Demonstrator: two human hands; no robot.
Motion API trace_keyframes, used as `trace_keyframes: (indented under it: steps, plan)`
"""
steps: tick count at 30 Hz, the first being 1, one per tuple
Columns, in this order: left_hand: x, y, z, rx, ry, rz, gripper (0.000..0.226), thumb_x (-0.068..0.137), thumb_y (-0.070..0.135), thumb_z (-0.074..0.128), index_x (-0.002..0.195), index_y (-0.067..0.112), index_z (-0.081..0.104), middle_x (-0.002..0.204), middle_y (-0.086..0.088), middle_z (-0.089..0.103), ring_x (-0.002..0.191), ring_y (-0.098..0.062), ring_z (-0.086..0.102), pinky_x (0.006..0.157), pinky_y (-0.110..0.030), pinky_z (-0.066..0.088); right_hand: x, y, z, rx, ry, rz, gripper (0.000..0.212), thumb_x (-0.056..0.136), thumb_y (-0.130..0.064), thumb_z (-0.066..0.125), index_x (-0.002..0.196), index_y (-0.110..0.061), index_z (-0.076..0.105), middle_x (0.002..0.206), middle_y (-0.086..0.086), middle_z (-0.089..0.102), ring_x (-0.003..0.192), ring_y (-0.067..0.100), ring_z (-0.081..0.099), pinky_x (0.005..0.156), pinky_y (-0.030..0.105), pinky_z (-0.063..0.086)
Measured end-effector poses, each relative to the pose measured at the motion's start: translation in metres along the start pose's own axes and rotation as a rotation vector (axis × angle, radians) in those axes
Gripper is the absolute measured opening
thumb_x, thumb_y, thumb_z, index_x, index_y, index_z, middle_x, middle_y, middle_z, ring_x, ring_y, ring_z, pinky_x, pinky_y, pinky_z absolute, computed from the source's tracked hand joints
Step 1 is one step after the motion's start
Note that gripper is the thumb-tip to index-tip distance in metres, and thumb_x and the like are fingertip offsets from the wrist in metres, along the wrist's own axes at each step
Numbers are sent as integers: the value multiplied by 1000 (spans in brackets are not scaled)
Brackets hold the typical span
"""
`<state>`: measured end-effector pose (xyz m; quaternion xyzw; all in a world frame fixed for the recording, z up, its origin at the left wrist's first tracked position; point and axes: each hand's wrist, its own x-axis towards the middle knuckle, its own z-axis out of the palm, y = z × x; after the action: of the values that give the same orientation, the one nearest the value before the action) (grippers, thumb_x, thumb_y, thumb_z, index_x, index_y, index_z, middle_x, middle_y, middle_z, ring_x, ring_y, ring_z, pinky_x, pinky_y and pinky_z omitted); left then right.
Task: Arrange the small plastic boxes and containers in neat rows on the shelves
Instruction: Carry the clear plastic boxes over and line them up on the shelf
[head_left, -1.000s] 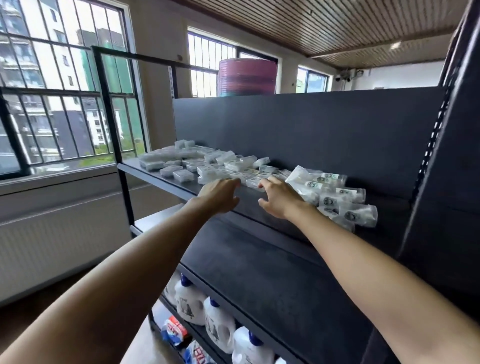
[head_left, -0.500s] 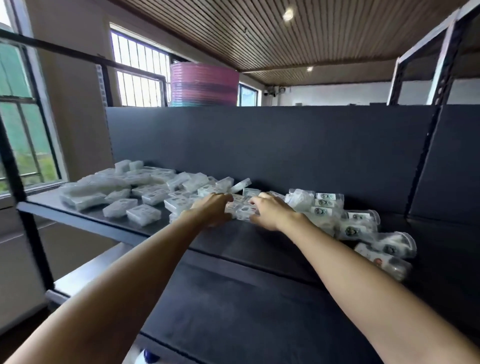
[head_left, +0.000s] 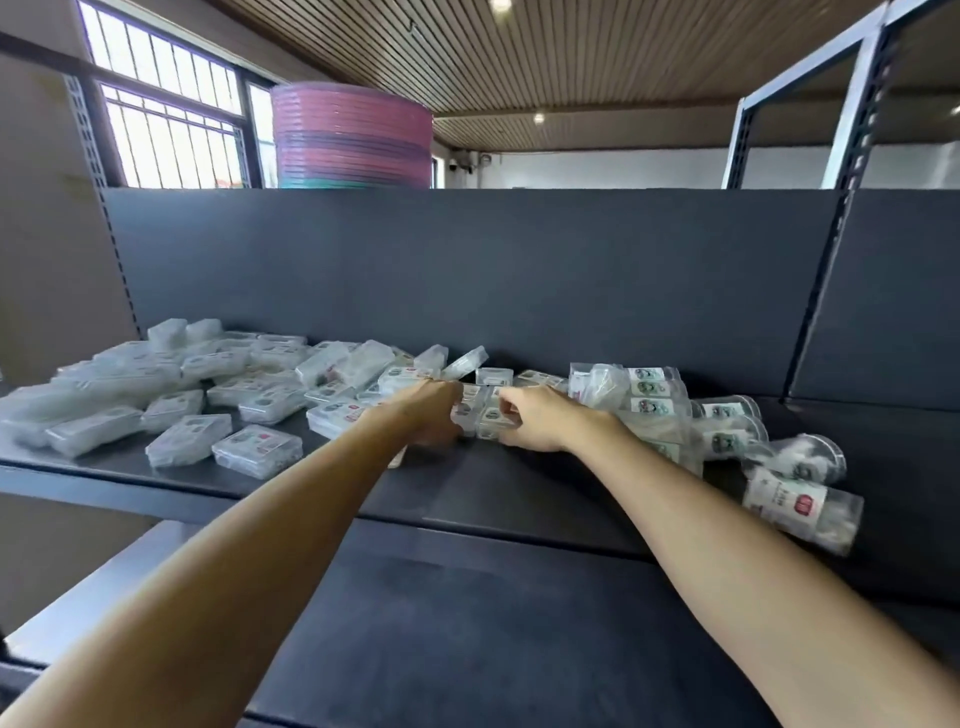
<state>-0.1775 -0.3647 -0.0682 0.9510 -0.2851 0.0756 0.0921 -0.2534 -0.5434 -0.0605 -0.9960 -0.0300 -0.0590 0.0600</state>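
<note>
Both hands are at mid-shelf, close together: left hand (head_left: 434, 415) and right hand (head_left: 540, 421) have fingers curled around a small cluster of clear plastic boxes (head_left: 485, 415) held between them, just above or on the dark upper shelf (head_left: 493, 488), contact with the surface not resolvable. Loose flat clear boxes (head_left: 176, 395) lie scattered unsorted over the left half of that shelf, and bagged round containers (head_left: 727, 421) lie tipped in a heap just right of the right hand, some trailing toward the front edge. A stack of pink tubs (head_left: 353, 135) shows behind the back panel (head_left: 467, 270); lower shelf (head_left: 467, 623) sits below the forearms.
</note>
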Motion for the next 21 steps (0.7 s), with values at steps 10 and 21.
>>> trace_keyframes:
  steps: [10,21]
  plan:
    - [1,-2,-6,-49,102,57,65,67,51,78,117,13,60,116,-8,52,104,-28,52,83,-35,46,-23,0,-3,39,130,-13,38,80,-37,75,109,-22,55,110,-3,59,98,22,56,85,39,50]
    - [-34,28,-14,-194,215,205,54,68,40,82,108,11,60,115,-9,60,108,-30,53,84,-36,43,-83,5,-20,-66,371,-51,68,75,-33,84,134,-17,54,128,0,51,120,22,45,104,34,37]
